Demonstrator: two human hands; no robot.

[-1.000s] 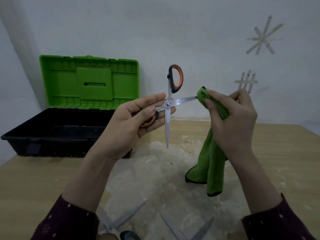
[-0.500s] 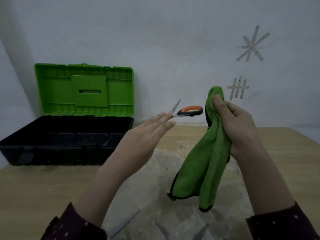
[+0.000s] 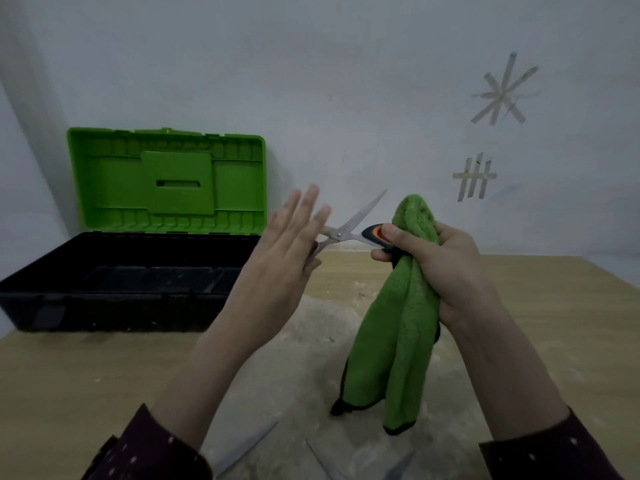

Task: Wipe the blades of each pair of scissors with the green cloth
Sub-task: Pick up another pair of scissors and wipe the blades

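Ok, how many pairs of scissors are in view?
3: an orange-handled pair pinched by the right hand; a second pair, blade only, at the bottom edge; a third pair right of it. Handles cropped; more may be hidden.

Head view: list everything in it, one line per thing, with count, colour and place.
table: one, tan wood, foreground
toolbox: one, black base, green lid open, left
scissors: one, orange-black handles, steel blades open, centre, held up
green cloth: one, green, hanging right of centre
blade tips: three, grey, bottom edge, cut off
tape marks: two, pale, wall upper right
left hand: fingers straight, in front of one handle
right hand: grips cloth, pinches a handle
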